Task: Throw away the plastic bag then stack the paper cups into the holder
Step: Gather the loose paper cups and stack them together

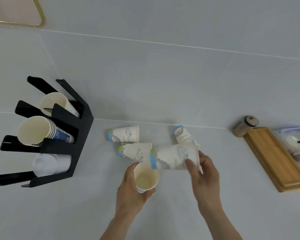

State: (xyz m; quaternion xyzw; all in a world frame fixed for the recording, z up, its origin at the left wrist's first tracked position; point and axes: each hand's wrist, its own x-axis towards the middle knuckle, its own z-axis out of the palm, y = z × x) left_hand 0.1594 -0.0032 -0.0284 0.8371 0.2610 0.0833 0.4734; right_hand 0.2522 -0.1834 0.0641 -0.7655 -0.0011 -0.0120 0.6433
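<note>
**Two hands nesting paper cups on a tiled surface**

The left hand (128, 186) is closed around an upright paper cup (145, 177), mouth facing up, fingers wrapped about its lower wall. The right hand (202, 172) grips a second cup (170, 159) held sideways and blurred by motion, its blue base pointing toward the open mouth of the first. Three loose cups lie on their sides just beyond: one (124, 134) farthest left, one (135, 151) beside the hands, one (182, 135) to the right. The black holder (80, 129) stands well to the left, two slots already carrying cups. No plastic bag is identifiable. Thin paper walls are presumably light and easily crushed; a hold around the mid-wall, not the rim, should keep the mouth round for nesting. The surface between cups and holder lies open; a wooden tray (274, 156) and a small jar (246, 125) occupy the right.
</note>
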